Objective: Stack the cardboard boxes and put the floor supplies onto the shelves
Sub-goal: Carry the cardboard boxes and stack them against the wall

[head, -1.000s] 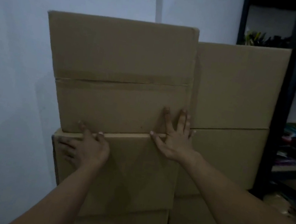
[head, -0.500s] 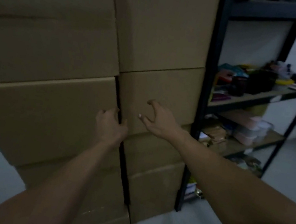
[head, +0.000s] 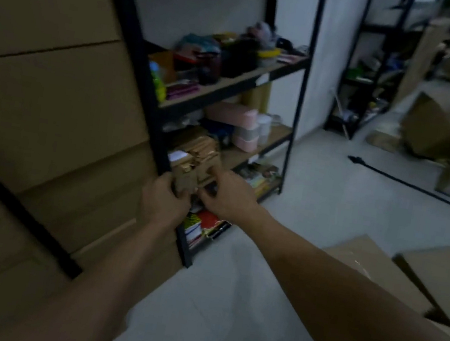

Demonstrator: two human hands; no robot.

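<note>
Tall stacks of plain cardboard boxes (head: pixel 52 103) fill the left side, pressed against a black metal shelf unit (head: pixel 143 64). My left hand (head: pixel 163 202) and my right hand (head: pixel 228 200) are close together in front of the shelf's lower levels, away from the stacks. The fingers of both are curled toward a small brown cardboard-like piece (head: pixel 185 183) between them. Blur hides whether either hand grips it or whether it lies on the shelf. Two flat cardboard boxes (head: pixel 378 269) lie on the floor at the lower right.
The shelves hold mixed supplies: coloured packets (head: pixel 194 57), pink and white containers (head: pixel 242 126) and paper packs (head: pixel 204 225). A second black shelf (head: pixel 372 75) stands at the back. More boxes (head: pixel 434 131) and a black strap (head: pixel 419 187) lie on the pale floor.
My view has swung right and down from the box stacks to the shelf and floor. Both hands have left the boxes and come together low in front of the shelf.
</note>
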